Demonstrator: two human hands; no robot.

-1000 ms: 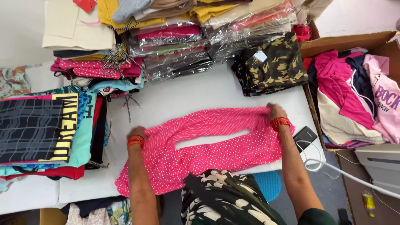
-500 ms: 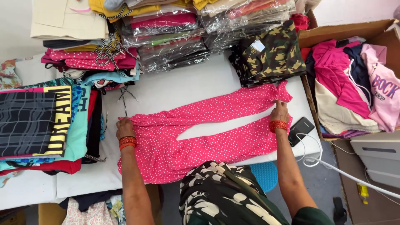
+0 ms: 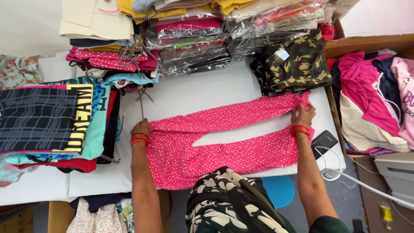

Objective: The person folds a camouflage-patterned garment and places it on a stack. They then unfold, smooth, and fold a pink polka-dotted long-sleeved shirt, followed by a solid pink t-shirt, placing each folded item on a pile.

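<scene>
1. Head view, work item: a pink polka-dot pair of leggings (image 3: pixel 224 142) lies flat on the white tabletop (image 3: pixel 202 92), waist end at the left, both legs running to the right with a gap of bare tabletop between them.
2. Head view, left hand (image 3: pixel 140 128): it rests on the far left corner of the waist end, fingers closed down on the fabric edge. An orange bangle sits at the wrist.
3. Head view, right hand (image 3: pixel 302 115): it pinches the cuff end of the far leg, where the fabric bunches, just near of the camouflage garment (image 3: pixel 297 62). Orange bangles sit at this wrist too.
4. Head view, surroundings, left: a stack of folded shirts (image 3: pixel 47 123) occupies the left side of the tabletop, topped by a dark checked piece.
5. Head view, surroundings, far: plastic-wrapped folded garments (image 3: pixel 194 41) are piled along the far edge.
6. Head view, surroundings, right: a dark phone (image 3: pixel 324 143) with a white cable lies on the right edge of the tabletop, near the right wrist. A cardboard box (image 3: pixel 371 43) beside the tabletop holds loose clothes.
</scene>
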